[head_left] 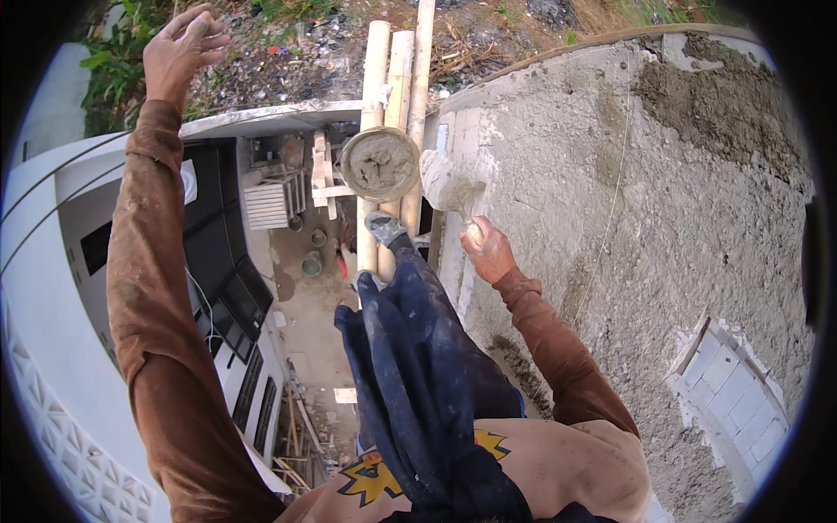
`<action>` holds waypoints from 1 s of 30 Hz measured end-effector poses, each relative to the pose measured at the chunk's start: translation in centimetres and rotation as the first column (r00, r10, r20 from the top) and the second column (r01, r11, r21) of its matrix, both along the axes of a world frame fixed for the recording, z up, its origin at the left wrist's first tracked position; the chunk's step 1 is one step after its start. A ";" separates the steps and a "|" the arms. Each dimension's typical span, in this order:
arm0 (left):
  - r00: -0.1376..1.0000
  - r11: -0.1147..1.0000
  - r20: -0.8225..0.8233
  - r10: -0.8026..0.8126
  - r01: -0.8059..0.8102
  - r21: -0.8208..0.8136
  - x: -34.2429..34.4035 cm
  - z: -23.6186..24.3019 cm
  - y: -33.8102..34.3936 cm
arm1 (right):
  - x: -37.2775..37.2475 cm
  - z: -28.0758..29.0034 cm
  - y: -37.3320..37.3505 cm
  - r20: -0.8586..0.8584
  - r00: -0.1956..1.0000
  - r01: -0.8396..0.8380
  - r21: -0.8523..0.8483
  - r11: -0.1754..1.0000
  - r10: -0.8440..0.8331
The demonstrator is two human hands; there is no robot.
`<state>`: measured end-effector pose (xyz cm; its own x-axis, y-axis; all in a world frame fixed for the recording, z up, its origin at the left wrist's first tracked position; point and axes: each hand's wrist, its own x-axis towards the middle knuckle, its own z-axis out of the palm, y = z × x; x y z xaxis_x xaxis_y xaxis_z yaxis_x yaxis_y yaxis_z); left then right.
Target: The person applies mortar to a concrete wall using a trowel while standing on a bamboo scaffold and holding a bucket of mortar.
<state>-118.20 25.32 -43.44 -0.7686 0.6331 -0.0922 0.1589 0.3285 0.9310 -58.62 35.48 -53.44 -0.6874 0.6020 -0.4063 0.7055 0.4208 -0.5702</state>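
My left hand [187, 48] is raised at the upper left, its fingers curled together; what they hold, if anything, I cannot make out. My right hand [488, 251] is closed on the pale handle of a trowel [449, 179], whose mortar-smeared blade lies against the rough plastered wall [575, 157]. Just left of the blade, a round bucket of grey wet mortar [380, 164] rests on pale bamboo poles [375, 65]. My foot [384, 227] is on the poles below the bucket, and dark cloth hangs over my leg.
The poles span a drop to a yard [296, 349] with buckets [311, 263], timber frames [275, 200] and planks. A white building [78, 392] with dark windows and overhead wires is at the left. A lighter block patch [728, 392] sits in the right wall; rubble and plants lie beyond.
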 end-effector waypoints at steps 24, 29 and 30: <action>0.971 0.905 0.160 0.180 -0.100 -0.413 8.0 -9.0 -10.8 | -8.5 -28.2 -3.3 0.178 0.984 0.026 -0.114 0.993 -0.005; 0.954 0.859 0.075 0.289 -0.224 -0.461 6.8 -2.9 -12.0 | -11.2 -10.6 -0.9 -0.013 0.995 -0.093 0.074 0.993 0.095; 0.946 0.862 0.074 0.315 -0.252 -0.440 6.1 -1.6 -12.3 | -12.5 -6.1 -0.5 -0.088 0.989 -0.122 0.007 0.993 0.122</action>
<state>-112.05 13.03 -45.03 -0.8684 0.2671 -0.4178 -0.1208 0.7033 0.7006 -71.09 35.00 -59.52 -0.7888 0.5122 -0.3399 0.5960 0.5018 -0.6269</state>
